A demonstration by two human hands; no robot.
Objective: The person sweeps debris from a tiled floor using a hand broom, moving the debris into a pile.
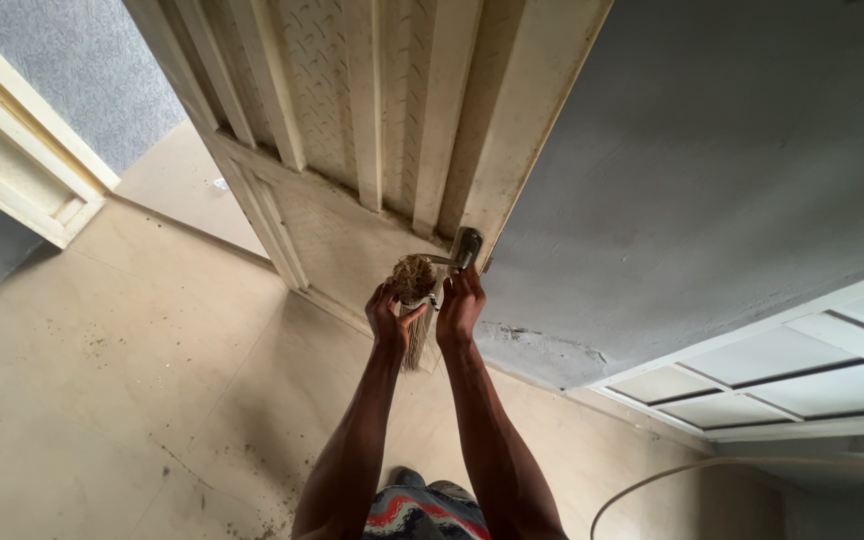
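Head view, left hand (389, 318) grip closed on broom bundle (414, 285), right hand (460, 305) grip unclear beside door handle (463, 250).

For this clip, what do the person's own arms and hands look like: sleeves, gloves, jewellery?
Both arms are bare along all that shows, with no sleeves in view. The left hand and right hand wear no gloves, and no watch, ring or bracelet is visible. Patterned red, white and blue clothing shows at the bottom edge.

Soft, dim daylight fills the room. The picture is sharp in the middle, and lines bend at the edges, most at 3 o'clock.
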